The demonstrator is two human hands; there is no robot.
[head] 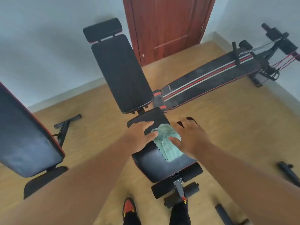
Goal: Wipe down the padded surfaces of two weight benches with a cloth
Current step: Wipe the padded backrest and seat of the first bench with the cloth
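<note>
A light green cloth lies on the black seat pad of the middle weight bench. My left hand hovers at the cloth's left edge, fingers spread, thumb touching it. My right hand is spread over the cloth's right side, thumb resting on it. The bench's raised back pad and headrest rise beyond. A second bench's dusty pad stands tilted at the left.
A flat sit-up board with red and white stripes lies on the floor at back right. A red-brown door is behind. Foam leg rollers sit below the seat. My shoes stand on the tan floor.
</note>
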